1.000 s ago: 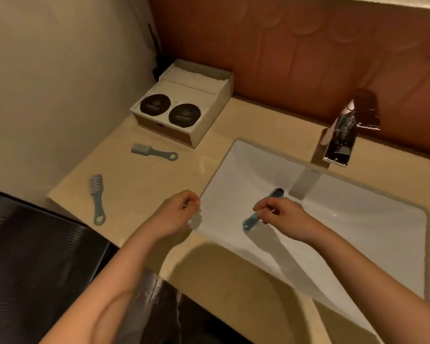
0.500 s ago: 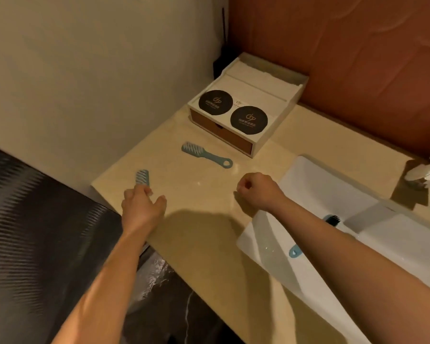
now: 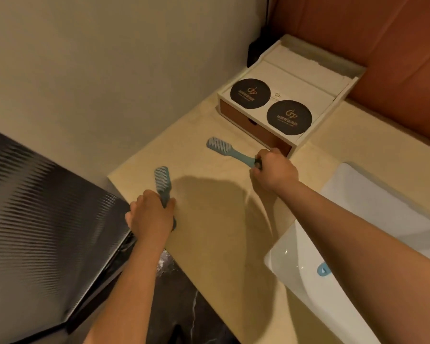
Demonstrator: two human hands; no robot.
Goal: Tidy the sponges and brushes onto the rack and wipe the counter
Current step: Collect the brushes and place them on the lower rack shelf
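Two pale blue brushes lie on the beige counter [image 3: 209,249], each with a hand on its handle. The near brush [image 3: 162,182] sits by the counter's left edge, bristled head pointing away from the person. The left hand [image 3: 150,216] is curled round its handle from the near side, knuckles up, covering most of the handle, the forearm reaching straight forward from the bottom of the view. The far brush [image 3: 224,148] lies farther back, just in front of a white tray box [image 3: 243,120] with a brown front, its head pointing left. The right hand [image 3: 273,171] grasps the right end of its handle in a closed fist, back of the hand upward, the forearm crossing diagonally over the corner of the white sink [image 3: 358,209]. The blue handle end of a third brush [image 3: 323,269] shows inside the sink beside that forearm, the rest hidden. On the box rest two round black discs [image 3: 250,93] [image 3: 289,117], each bearing a gold logo with a line of small writing beneath, too small to read. A dark ribbed panel [image 3: 35,207] lies to the left, below the counter.
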